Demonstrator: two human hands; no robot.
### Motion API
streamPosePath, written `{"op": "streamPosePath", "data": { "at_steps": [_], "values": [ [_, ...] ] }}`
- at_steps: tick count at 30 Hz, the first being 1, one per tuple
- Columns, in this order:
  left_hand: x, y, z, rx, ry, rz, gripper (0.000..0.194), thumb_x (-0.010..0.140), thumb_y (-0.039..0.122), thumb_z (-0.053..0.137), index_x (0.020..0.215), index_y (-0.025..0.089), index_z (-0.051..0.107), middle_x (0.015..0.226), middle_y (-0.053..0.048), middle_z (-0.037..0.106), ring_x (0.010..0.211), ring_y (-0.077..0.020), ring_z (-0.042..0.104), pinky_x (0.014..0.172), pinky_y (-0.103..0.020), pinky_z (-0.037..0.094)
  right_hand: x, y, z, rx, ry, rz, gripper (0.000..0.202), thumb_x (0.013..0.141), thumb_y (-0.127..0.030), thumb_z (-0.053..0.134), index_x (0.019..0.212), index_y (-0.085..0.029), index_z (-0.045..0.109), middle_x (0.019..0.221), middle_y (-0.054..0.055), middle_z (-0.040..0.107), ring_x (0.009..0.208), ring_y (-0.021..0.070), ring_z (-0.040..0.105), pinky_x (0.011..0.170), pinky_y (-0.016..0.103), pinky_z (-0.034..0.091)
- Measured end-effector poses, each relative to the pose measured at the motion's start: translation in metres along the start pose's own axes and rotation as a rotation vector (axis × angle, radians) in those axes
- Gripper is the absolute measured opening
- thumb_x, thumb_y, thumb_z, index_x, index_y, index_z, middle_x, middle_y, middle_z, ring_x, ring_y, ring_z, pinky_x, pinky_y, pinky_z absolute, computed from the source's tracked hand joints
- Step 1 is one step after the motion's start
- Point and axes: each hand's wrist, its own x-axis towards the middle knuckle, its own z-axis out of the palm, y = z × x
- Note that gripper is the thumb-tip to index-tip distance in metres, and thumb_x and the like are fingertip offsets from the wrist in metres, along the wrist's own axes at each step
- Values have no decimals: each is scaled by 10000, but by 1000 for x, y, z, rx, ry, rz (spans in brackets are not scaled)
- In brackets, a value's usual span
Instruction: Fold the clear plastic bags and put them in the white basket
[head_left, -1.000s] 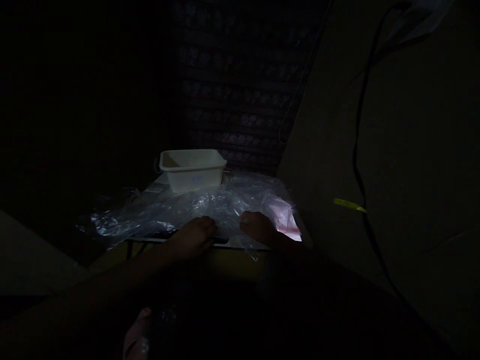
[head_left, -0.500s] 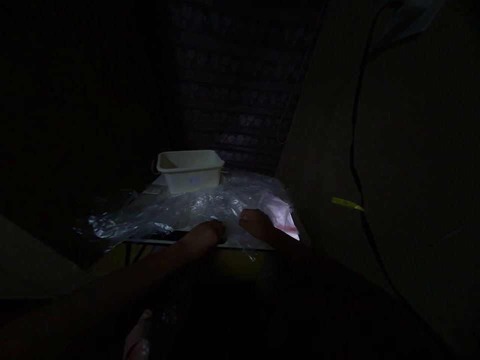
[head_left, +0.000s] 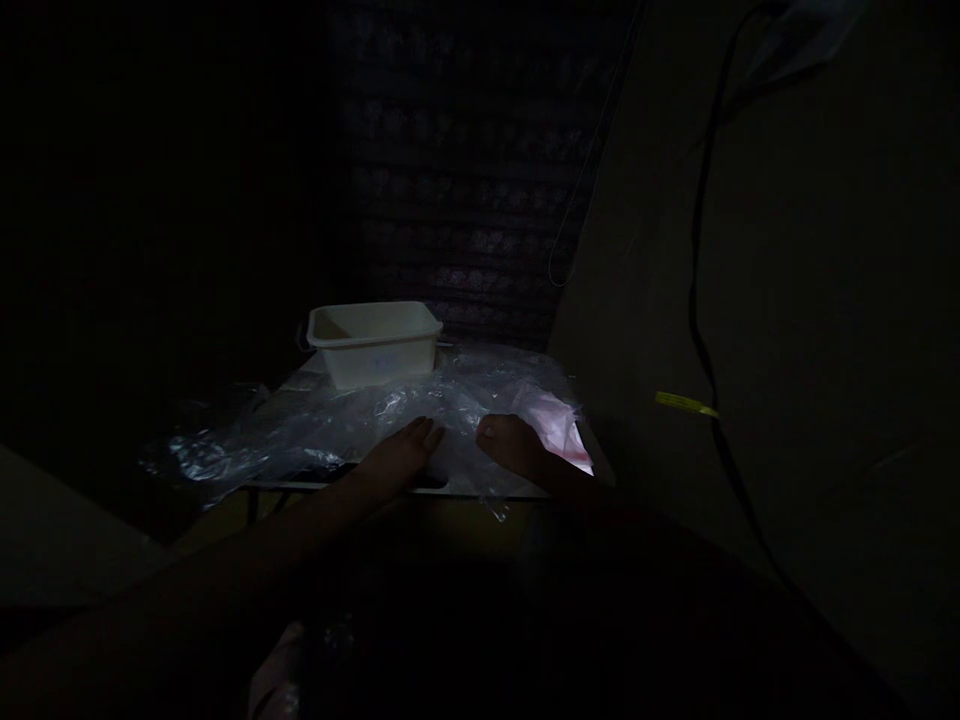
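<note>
Crumpled clear plastic sheeting (head_left: 322, 425) covers much of a light table (head_left: 517, 488). My left hand (head_left: 401, 452) rests on the plastic near the front edge, its fingers stretched out and slightly apart. Just to its right, my right hand (head_left: 510, 443) is curled closed at the plastic, thumb side toward the left hand. The fingertips of the right hand are hidden, but folds of plastic run in under it. A pale pink-white plastic bag (head_left: 559, 430) lies just beyond the right wrist. The scene is very dark.
A cream plastic tub (head_left: 381, 362) stands at the back left of the table. A dark cable (head_left: 697, 330) with a yellow tag (head_left: 684, 404) hangs along the right wall. Another thin cord (head_left: 551, 265) hangs by the ribbed back wall.
My left hand has moved slightly left and up, and its curled fingers have straightened out. The right hand stays closed in nearly the same place. The view has shifted a little.
</note>
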Motion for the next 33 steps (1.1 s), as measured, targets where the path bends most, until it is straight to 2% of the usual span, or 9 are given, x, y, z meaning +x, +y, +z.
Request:
{"op": "streamPosePath", "data": {
  "at_steps": [5,9,13,17,20,23,26,28,33],
  "values": [
    [6,10,1,54,46,6,439,693,124,371,1128,69,342,1174,-181,355,1099,-250,282,865,-352,253,1,2,4,21,14,-20,207,650,-244,375,723,-192,561,733,15,591,658,109,509,542,195,314],
    [11,17,-13,-27,54,-23,412,676,101,384,1087,72,399,1155,-175,386,1083,-244,315,851,-354,275,5,3,3,54,43,-14,188,631,-252,398,690,-186,564,680,21,587,616,119,503,529,210,319],
    [15,3,-33,-444,101,-125,417,681,150,390,1094,97,405,1123,-145,434,1023,-218,396,833,-318,307,20,11,-1,286,123,-31,130,603,-202,427,610,-164,552,654,23,572,622,115,496,577,219,340],
    [19,-21,-55,-1081,193,-336,314,676,196,404,954,114,525,1012,-89,536,959,-210,453,842,-317,303,44,19,-6,865,152,42,91,600,-194,448,614,-158,531,624,6,550,614,105,495,605,227,355],
    [17,-35,-71,-1663,85,-399,297,665,226,438,922,107,530,891,-103,586,826,-224,528,736,-366,385,55,18,-11,1346,40,141,133,645,-257,427,666,-169,525,667,1,555,652,100,505,638,235,359],
    [12,-44,-79,-2045,32,-404,312,677,201,426,967,108,492,866,-121,585,772,-224,548,688,-392,410,58,12,-15,1655,-184,223,283,708,-378,334,676,-162,512,680,23,557,656,107,512,639,254,368],
    [11,-51,-79,-2196,88,-446,316,690,163,393,991,95,460,816,-125,592,746,-217,559,686,-384,419,59,3,-14,1824,-428,197,447,705,-511,248,692,-141,498,701,62,563,686,141,522,630,289,385],
    [13,-55,-75,-2231,110,-474,326,694,152,380,1008,84,439,801,-128,593,740,-215,564,688,-372,423,61,-4,-10,1862,-520,163,467,698,-524,258,720,-125,500,723,79,571,701,149,528,623,290,394],
    [19,-58,-67,-2195,76,-518,339,695,107,361,1027,84,426,796,-123,602,675,-177,580,628,-293,451,69,-17,4,1776,-478,178,139,703,-239,422,696,-140,519,595,1,574,554,84,526,547,210,394]
  ]
}}
